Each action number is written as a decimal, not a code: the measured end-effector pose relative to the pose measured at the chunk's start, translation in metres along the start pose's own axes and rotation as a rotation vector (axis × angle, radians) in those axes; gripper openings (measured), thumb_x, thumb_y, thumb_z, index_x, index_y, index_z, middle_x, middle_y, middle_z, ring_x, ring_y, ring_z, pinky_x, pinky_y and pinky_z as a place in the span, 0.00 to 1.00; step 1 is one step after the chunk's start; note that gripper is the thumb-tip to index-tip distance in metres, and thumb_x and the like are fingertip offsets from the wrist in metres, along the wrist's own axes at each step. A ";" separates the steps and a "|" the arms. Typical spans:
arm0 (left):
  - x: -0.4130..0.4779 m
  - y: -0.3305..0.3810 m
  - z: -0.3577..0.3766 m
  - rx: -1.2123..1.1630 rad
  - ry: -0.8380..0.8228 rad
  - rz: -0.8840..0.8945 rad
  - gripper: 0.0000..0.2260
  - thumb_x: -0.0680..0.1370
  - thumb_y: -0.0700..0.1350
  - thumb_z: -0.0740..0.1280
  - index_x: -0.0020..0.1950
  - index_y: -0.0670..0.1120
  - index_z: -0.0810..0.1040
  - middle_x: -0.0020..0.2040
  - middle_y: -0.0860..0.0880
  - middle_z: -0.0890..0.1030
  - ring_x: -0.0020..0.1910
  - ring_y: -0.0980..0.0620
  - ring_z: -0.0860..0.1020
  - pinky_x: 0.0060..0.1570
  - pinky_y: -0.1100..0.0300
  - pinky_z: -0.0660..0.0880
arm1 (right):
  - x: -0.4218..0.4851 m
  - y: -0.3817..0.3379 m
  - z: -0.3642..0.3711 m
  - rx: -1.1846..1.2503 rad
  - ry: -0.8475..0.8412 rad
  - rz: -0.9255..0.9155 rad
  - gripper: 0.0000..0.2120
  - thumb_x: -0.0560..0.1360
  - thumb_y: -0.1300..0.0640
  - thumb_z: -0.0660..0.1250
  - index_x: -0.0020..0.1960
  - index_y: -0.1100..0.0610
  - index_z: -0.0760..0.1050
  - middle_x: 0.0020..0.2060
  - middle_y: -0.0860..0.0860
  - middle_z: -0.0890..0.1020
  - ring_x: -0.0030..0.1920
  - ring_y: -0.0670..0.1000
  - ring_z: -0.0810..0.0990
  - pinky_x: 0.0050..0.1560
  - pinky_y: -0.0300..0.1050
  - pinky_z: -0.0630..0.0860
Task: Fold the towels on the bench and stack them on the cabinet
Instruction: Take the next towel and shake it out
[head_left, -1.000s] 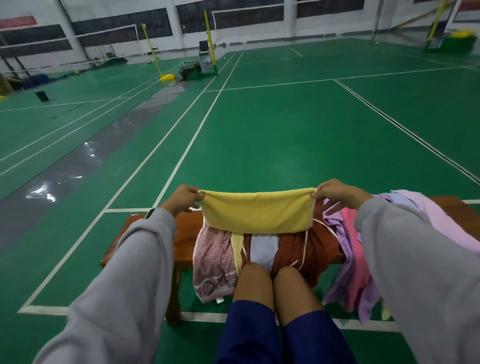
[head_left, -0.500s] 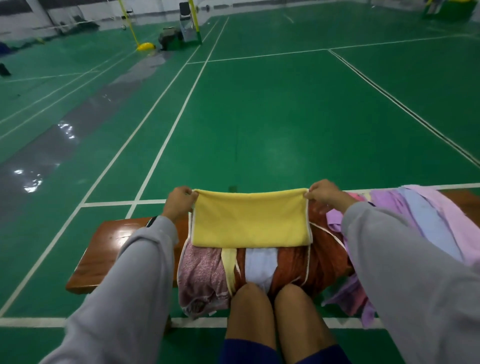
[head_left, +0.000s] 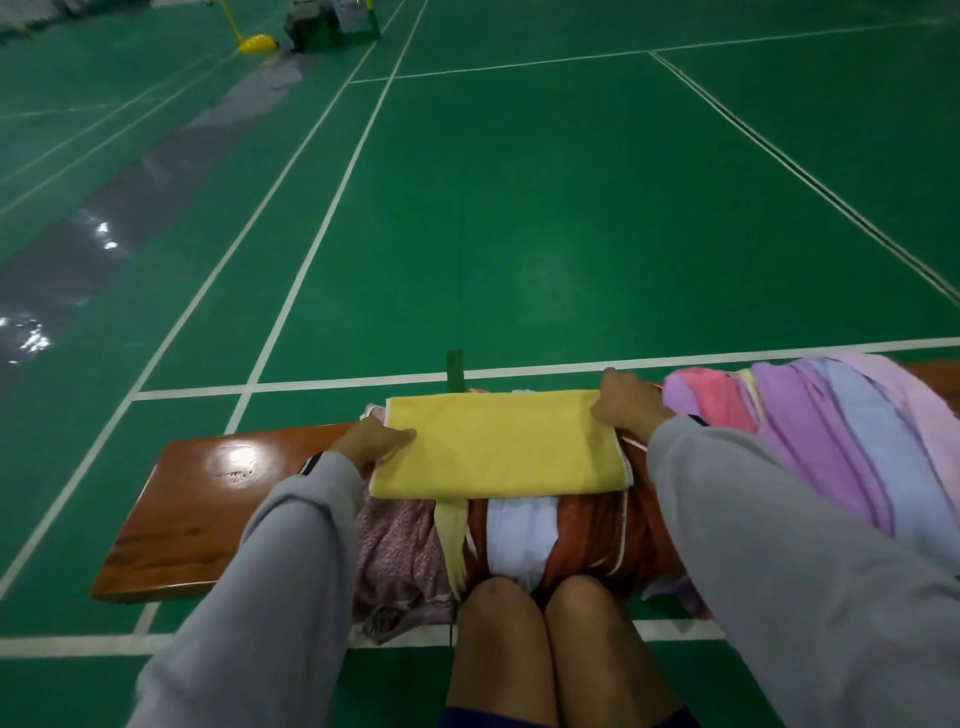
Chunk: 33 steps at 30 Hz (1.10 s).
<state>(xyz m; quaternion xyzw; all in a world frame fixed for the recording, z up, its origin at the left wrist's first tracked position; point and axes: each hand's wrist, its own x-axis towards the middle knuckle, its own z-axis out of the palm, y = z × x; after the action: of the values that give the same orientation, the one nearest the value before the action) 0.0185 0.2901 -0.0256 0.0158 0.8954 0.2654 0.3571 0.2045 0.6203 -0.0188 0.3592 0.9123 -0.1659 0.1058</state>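
Note:
A folded yellow towel lies flat on top of other towels on the brown wooden bench. My left hand holds its left edge, thumb on top of the cloth. My right hand grips the towel's far right corner. Under the yellow towel lie a pink patterned towel, a white towel and a rust-brown towel. The cabinet is not in view.
A heap of pink, purple and pale blue towels covers the bench's right part. My bare knees are close to the bench front. Green court floor with white lines stretches beyond.
The yellow towel, held up stretched between both hands a second ago, has come down and now lies flat on the pile. The camera has tilted down.

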 end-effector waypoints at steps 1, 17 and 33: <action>0.003 -0.002 -0.001 -0.014 -0.029 -0.016 0.40 0.76 0.57 0.75 0.79 0.39 0.62 0.75 0.38 0.70 0.69 0.34 0.73 0.67 0.38 0.73 | -0.003 -0.007 0.003 -0.087 0.056 -0.031 0.18 0.75 0.60 0.64 0.65 0.61 0.71 0.62 0.60 0.77 0.62 0.63 0.77 0.55 0.52 0.75; -0.092 0.079 0.033 0.246 0.106 0.512 0.05 0.80 0.45 0.67 0.49 0.44 0.77 0.45 0.44 0.79 0.42 0.44 0.77 0.41 0.54 0.75 | -0.065 -0.155 0.009 0.944 -0.373 -0.051 0.31 0.79 0.32 0.61 0.58 0.61 0.77 0.50 0.63 0.83 0.38 0.60 0.84 0.29 0.47 0.80; -0.127 0.167 0.191 0.080 -0.119 0.536 0.07 0.78 0.39 0.64 0.43 0.40 0.81 0.34 0.42 0.82 0.26 0.49 0.81 0.35 0.51 0.82 | -0.031 -0.008 -0.018 0.498 0.043 0.133 0.09 0.74 0.63 0.67 0.54 0.63 0.77 0.50 0.62 0.81 0.54 0.62 0.80 0.45 0.44 0.69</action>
<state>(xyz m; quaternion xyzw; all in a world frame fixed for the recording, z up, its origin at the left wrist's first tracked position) 0.2096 0.4942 0.0203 0.2818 0.8465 0.3133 0.3252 0.2198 0.6023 0.0093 0.4366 0.8199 -0.3703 0.0052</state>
